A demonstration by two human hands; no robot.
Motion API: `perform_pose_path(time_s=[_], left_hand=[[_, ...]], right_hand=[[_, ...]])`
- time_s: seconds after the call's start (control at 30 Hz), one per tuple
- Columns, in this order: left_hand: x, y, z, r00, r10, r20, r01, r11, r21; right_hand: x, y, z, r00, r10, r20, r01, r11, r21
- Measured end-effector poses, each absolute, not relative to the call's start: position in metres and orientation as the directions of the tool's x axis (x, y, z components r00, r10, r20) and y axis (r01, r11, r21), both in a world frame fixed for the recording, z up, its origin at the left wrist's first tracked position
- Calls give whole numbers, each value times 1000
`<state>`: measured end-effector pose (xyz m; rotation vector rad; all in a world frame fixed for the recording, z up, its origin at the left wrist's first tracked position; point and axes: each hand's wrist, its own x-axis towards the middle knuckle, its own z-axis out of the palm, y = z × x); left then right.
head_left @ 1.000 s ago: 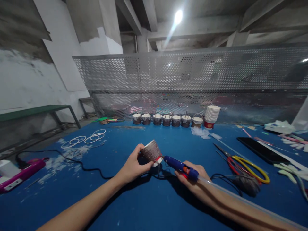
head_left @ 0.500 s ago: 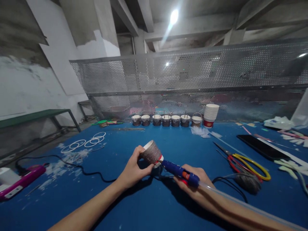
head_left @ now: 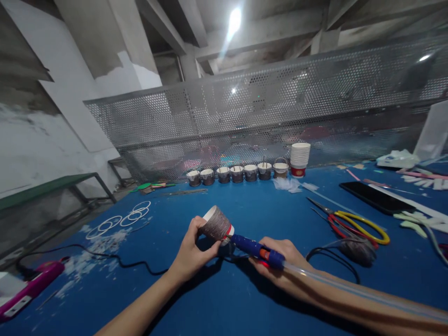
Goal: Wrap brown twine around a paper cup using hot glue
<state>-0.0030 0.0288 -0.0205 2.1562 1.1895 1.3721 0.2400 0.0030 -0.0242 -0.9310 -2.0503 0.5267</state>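
My left hand (head_left: 194, 249) holds a tilted paper cup (head_left: 216, 224) wrapped in grey-brown cord, its white mouth facing up and left. A red and white band shows at the cup's lower end. In my right hand (head_left: 280, 259) is a blue glue gun (head_left: 257, 248) with a clear glue stick running out of its back over the forearm. The gun's tip meets the cup near the red band; the exact contact point is too small to make out. A red light glows under the gun.
Several wrapped cups (head_left: 237, 174) and a paper cup stack (head_left: 300, 160) line the back. Scissors (head_left: 353, 226), a cord ball (head_left: 359, 252) and a phone (head_left: 378, 197) lie right. White rings (head_left: 135, 214), a black cable (head_left: 105, 254) and a magenta power strip (head_left: 31, 289) are left.
The view has tilted and shifted slightly. Both hands keep their hold, with the glue gun's tip still at the cup's lower end.
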Motion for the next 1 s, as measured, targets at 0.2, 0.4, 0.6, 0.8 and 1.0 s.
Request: perform_pose_path(time_s=[0.2, 0.4, 0.6, 0.8, 1.0], left_hand=[[-4, 29, -19, 224, 754, 618, 465, -640, 612], [-6, 29, -19, 229, 764, 603, 464, -630, 623], [-4, 30, -19, 206, 782, 588, 445, -610, 655], [-2, 29, -17, 191, 773, 605, 467, -614, 637], [-1, 29, -17, 214, 726, 653, 509, -654, 560]], right_hand=[[241, 8, -22, -319, 825, 467, 465, 565, -681], [242, 8, -18, -305, 848, 433, 477, 529, -701], [240, 4, -19, -364, 813, 454, 441, 580, -686], [239, 4, -19, -311, 831, 460, 475, 556, -682], [235, 1, -24, -389, 795, 465, 476, 606, -638]])
